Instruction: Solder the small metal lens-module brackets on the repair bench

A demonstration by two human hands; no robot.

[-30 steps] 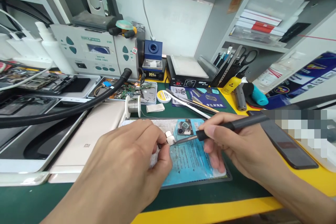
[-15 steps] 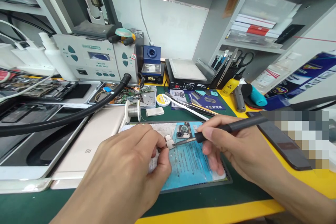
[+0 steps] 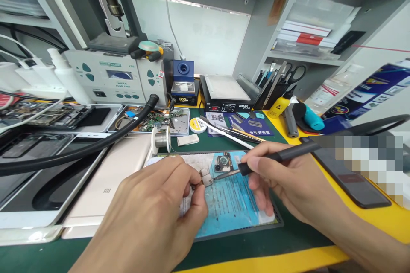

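Observation:
My left hand (image 3: 153,198) pinches a small phone part with silvery metal covers (image 3: 206,178) between thumb and forefinger. Part of that piece is hidden behind the fingers. In my right hand (image 3: 272,175) is a soldering iron (image 3: 285,152), its black handle gripped like a pen. The iron's tip points left and lies at the right edge of the small part; whether it touches cannot be made out. Both hands are over a blue and white printed mat (image 3: 224,209). Just beyond the tip, a phone camera module (image 3: 223,162) rests on the mat.
A solder spool (image 3: 161,140) stands behind my left hand. Phone housings (image 3: 109,187) lie at the left, crossed by a thick black hose (image 3: 80,151). Farther back are a rework station (image 3: 118,76), a soldering station (image 3: 183,99) and a heating plate (image 3: 226,89). A dark phone (image 3: 352,179) lies right.
The view has shifted slightly. Both hands keep nearly the same pose, with the small part tilted a little differently and the iron's tip still at its right edge.

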